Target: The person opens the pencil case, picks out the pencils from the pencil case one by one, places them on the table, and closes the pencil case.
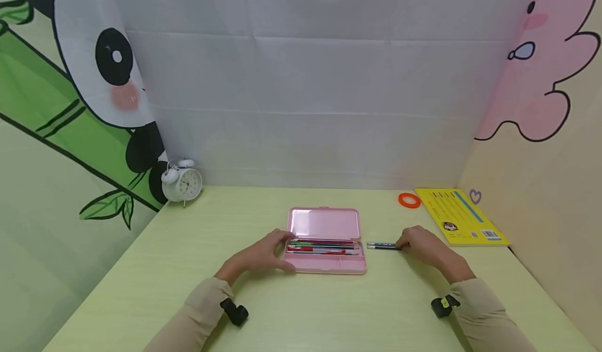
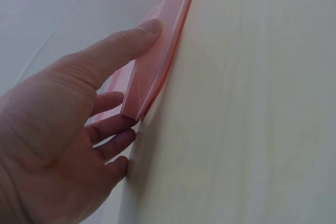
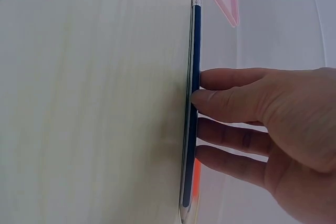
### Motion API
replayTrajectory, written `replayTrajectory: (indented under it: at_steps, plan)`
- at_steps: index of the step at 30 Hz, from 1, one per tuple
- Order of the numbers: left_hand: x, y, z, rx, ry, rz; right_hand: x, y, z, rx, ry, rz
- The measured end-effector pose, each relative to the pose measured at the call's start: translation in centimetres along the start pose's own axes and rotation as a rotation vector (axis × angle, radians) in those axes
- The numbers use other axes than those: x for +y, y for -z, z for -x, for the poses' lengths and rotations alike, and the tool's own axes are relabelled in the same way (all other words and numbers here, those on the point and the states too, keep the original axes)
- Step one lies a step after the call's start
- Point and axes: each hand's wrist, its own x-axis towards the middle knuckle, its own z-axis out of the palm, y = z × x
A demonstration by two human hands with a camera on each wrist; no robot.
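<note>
An open pink pencil case (image 1: pixel 310 263) lies on the table with its lid laid back, and several pens and pencils (image 1: pixel 324 250) rest inside its rear compartment. My left hand (image 1: pixel 263 253) holds the case at its left end, thumb on the front side and fingers round the end and behind. To the right of the case, my right hand (image 1: pixel 425 246) pinches dark pencils (image 3: pixel 194 77) between thumb and fingers. They lie low along the tabletop, eraser ends toward the case; at least two show side by side.
A red-orange tape ring (image 1: pixel 409 200) lies at the back right beside a yellow book (image 1: pixel 458 219). At the back left corner stands a white alarm clock (image 1: pixel 184 183). A pale hanging sheet (image 1: pixel 320 106) closes off the table's back edge.
</note>
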Motion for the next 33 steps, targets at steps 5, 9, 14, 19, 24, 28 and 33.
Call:
replayTrajectory:
  at_steps: [5, 9, 14, 19, 24, 28, 33]
  plan:
    - [0.1, 0.0, 0.1, 0.007, -0.010, 0.004, -0.2, 0.1, 0.0, -0.003, -0.014, -0.002]
    - [0.1, 0.1, 0.2, 0.011, -0.021, 0.004, -0.3, 0.4, 0.1, 0.006, -0.022, -0.011]
    - [0.1, 0.1, 0.2, 0.013, -0.022, 0.001, -0.4, 0.9, 0.1, 0.007, -0.057, -0.027]
    - [0.2, 0.2, 0.2, 0.015, -0.021, -0.010, -0.7, 1.4, 0.0, 0.022, -0.079, -0.053]
    - [0.0, 0.1, 0.2, 0.020, -0.017, -0.011, -2.1, 1.7, -0.6, 0.065, -0.026, -0.125]
    - [0.0, 0.0, 0.0, 0.019, -0.025, -0.011, -3.6, 1.5, -1.5, 0.080, 0.061, -0.187]
    - [0.1, -0.1, 0.0, 0.019, -0.030, -0.007, -5.6, 0.8, -3.1, 0.055, 0.152, -0.202]
